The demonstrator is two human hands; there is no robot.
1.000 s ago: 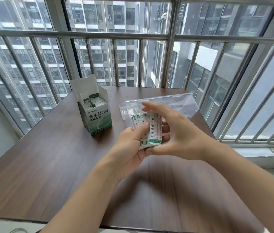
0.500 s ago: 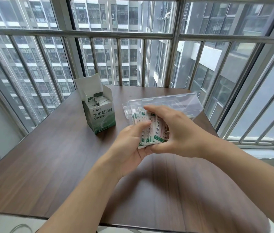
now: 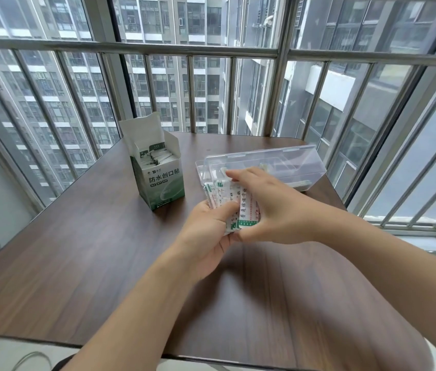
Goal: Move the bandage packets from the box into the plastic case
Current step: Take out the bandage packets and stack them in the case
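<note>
Hands (image 3: 241, 210) grip packets (image 3: 234, 203) mid-table.

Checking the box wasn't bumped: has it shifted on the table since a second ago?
No. The box keeps its spot beside the plastic case.

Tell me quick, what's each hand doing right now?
Left hand: holds the bandage packets.
Right hand: pinches the same packets.
</note>
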